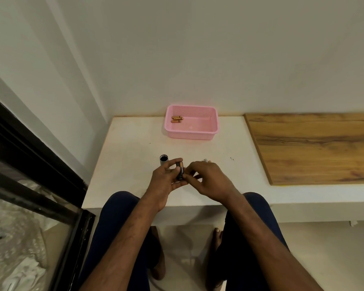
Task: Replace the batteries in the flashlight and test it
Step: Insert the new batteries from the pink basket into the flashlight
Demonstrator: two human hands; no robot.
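Left hand grip: the left hand (pixel 166 181) curls its thumb and fingers round a battery holder (pixel 180 171), a short dark cylinder with a copper-and-black battery showing along its side; it is held upright just above the near part of the ledge.
Right hand grip: the right hand (pixel 206 177) has its thumb and forefinger pressed together on the right side of the battery holder, the other fingers loosely bent; what lies under the fingertips is too small to tell.
Flashlight body: a smooth grey tube (pixel 164 160) stands on end just behind the left hand, its round open mouth dark and turned up.
Small part: a pale glinting piece (pixel 206 160) peeps out behind the right knuckles; its shape cannot be told.
Ledge: a matt white slab (pixel 130 164), flat, faintly scuffed, with a square front edge.
Basket: a pink plastic tray (pixel 191 131), rectangular with rounded corners and perforated walls, stands at the back of the ledge against the wall, well apart from the hands.
Loose batteries: slim copper-coloured cylinders (pixel 177 119) lie side by side in the basket's left rear corner.
Board: a wood-grain panel (pixel 315 148), brown and streaked, lies flat to the right.
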